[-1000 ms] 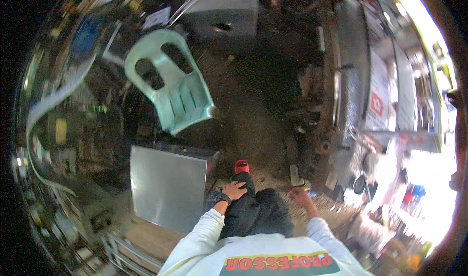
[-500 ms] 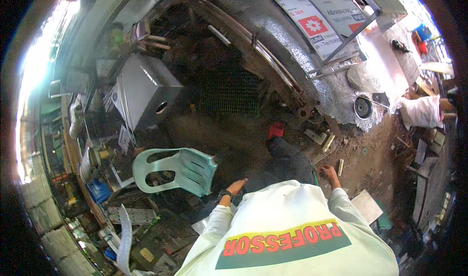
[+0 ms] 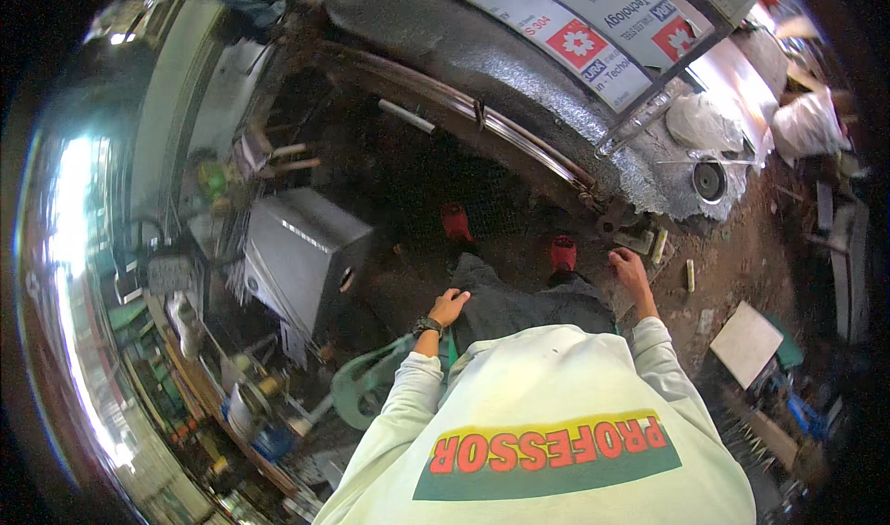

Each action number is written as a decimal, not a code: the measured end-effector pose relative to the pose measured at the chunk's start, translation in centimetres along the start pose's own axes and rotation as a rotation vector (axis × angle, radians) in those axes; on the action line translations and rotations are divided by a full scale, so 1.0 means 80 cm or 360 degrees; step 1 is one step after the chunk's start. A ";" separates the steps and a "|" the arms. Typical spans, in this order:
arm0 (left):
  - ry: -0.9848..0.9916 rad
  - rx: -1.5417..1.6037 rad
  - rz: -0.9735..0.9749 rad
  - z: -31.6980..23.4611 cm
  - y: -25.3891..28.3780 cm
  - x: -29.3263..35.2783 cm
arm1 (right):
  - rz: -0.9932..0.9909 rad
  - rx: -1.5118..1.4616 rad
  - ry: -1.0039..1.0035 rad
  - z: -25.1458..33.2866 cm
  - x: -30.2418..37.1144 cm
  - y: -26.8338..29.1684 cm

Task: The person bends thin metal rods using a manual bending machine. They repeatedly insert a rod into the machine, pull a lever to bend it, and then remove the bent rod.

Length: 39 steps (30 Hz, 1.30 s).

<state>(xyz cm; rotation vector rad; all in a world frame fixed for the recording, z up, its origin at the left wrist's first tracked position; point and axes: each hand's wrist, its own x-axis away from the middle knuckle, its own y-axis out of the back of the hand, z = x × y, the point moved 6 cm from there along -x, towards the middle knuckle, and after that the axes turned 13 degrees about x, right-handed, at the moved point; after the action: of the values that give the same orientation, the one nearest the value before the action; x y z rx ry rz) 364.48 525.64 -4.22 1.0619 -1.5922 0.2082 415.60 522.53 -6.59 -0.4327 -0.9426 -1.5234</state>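
In the head view, the left hand (image 3: 450,308) is beside the left thigh, just over the dark trousers (image 3: 519,293); whether it touches the cloth cannot be told. Its grip is loosely open, fingers together and thumb apart, with nothing seen in it. A dark watch (image 3: 427,325) circles that wrist. The green chair (image 3: 363,397) is near this hand, below and to its left, partly hidden behind the left sleeve (image 3: 413,383).

The right hand (image 3: 632,272) hangs by the right leg, clear of the trousers. Its grip is half closed, the fingers loosely bent; whether it has hold of anything small cannot be told. A pale stick (image 3: 691,276) lies on the brown floor (image 3: 732,261) to its right, and a short yellowish piece (image 3: 659,246) lies nearer, above and right of the fingers.

Two red shoes (image 3: 563,253) show ahead of the legs. A grey metal box (image 3: 311,238) stands left of them, well apart from both hands. Long metal pipes (image 3: 464,103) run across the upper part, and a square pale board (image 3: 746,344) lies at the right.
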 end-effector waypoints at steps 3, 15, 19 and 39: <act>-0.0051 -0.0201 -0.0102 -0.053 0.034 -0.049 | -0.0315 -0.0050 -0.0069 0.000 0.010 0.007; 0.0266 -0.0173 0.0555 -0.075 0.413 -0.283 | -0.0731 -0.0031 -0.0772 0.008 0.159 -0.340; 0.0273 -0.0397 0.0600 -0.111 0.463 -0.343 | -0.0542 -0.0092 -0.0874 0.067 0.145 -0.380; -0.0024 -0.0030 0.0324 -0.022 0.445 -0.224 | -0.1212 0.1390 0.0386 0.325 -0.363 -0.225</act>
<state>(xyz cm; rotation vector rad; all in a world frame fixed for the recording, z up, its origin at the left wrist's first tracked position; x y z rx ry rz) 339.08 556.43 -4.86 0.8882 -1.7128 0.3218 397.87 559.92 -18.06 0.8015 -1.5439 -1.5691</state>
